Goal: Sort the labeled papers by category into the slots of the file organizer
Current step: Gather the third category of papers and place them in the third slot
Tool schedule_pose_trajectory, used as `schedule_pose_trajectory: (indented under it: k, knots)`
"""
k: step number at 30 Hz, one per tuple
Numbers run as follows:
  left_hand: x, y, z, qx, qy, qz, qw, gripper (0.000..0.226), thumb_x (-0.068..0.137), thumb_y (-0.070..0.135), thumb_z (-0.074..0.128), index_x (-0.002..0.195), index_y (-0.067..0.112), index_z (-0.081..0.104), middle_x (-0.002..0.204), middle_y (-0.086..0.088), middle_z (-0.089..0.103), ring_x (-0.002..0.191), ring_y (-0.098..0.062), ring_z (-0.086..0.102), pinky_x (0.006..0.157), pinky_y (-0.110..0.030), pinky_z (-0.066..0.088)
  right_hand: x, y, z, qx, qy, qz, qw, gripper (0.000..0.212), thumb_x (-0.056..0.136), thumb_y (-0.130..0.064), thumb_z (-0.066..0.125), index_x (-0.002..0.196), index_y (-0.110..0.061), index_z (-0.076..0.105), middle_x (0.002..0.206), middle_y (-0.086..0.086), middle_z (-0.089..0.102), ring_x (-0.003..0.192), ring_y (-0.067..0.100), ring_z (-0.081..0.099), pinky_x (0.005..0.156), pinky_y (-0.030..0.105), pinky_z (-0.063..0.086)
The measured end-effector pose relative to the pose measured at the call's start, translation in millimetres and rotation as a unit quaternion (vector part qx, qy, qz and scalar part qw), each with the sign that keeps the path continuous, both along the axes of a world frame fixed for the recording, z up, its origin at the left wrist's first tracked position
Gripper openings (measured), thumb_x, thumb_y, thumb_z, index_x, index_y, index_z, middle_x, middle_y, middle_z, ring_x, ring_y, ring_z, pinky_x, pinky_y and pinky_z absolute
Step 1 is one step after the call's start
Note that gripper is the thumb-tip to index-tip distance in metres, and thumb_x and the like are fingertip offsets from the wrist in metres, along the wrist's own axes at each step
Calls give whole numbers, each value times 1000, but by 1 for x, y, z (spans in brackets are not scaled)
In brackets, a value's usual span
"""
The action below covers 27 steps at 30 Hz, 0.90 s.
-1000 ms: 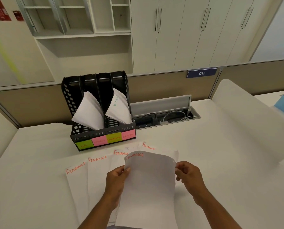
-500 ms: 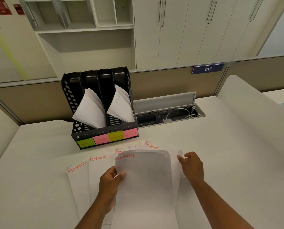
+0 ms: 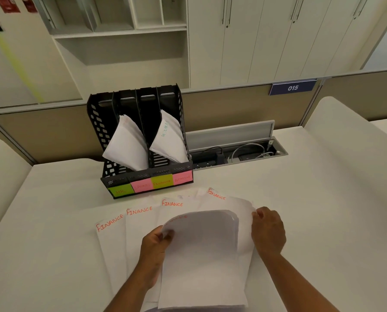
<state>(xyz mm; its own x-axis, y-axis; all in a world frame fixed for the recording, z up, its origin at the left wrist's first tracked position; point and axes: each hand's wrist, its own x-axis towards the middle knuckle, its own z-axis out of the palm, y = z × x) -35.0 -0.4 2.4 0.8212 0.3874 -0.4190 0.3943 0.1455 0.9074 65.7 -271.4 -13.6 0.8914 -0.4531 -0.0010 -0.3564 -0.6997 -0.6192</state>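
Observation:
A black file organizer with four slots stands at the back of the desk, with green, pink, green and pink labels along its front. Papers lean out of its second slot and fourth slot. Several white sheets marked FINANCE lie fanned on the desk in front of it. My left hand pinches the left edge of a small stack of sheets, whose top curls forward. My right hand grips the right edge of the rightmost FINANCE sheet on the desk.
An open cable tray with plugs and wires is sunk into the desk right of the organizer. A low partition with a blue 015 sign runs behind. White cushioned edges flank the desk on both sides.
My right hand has let go of the held stack and moved right to the edge of the rightmost sheet. The stack's top has curled forward and down, and the view has tilted slightly.

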Motion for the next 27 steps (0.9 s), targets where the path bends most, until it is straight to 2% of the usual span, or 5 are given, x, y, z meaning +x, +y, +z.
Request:
schedule_pose_trajectory:
  k: [9,15,18,23,27]
  knots:
    - [3,-6,11,9,-24,-11,1000,20,106,18,58,106,38,64,113,9,70,107,-18,63,107,-46,46,-22,9,24,218,-106,112,964,19,99,-2,61,99,-17,73,91,1,76,78,11,69,61,7,51]
    - [9,-7,13,7,-61,-16,998,32,104,19,60,134,32,63,133,-2,67,124,-29,60,113,-51,46,-41,16,36,324,-123,162,924,29,99,3,61,93,-23,74,88,1,78,79,28,73,69,37,61]
    - [11,-8,12,3,-66,3,998,30,104,18,61,131,28,62,127,-4,67,121,-30,60,114,-50,45,-51,17,41,361,-95,196,907,28,99,5,62,95,-20,75,87,1,80,77,22,73,68,34,61]
    - [8,-12,18,-14,-61,21,998,20,103,15,62,107,33,70,109,6,73,102,-17,65,100,-41,49,-57,10,50,425,-22,217,879,27,109,-23,53,99,-11,76,93,8,81,82,21,76,74,31,64]
    - [11,-13,16,-45,-54,46,996,16,102,19,63,109,31,71,115,-2,74,107,-27,67,96,-41,54,-57,8,44,459,65,212,860,33,110,-41,48,115,-24,76,109,-1,82,98,22,80,85,42,65]
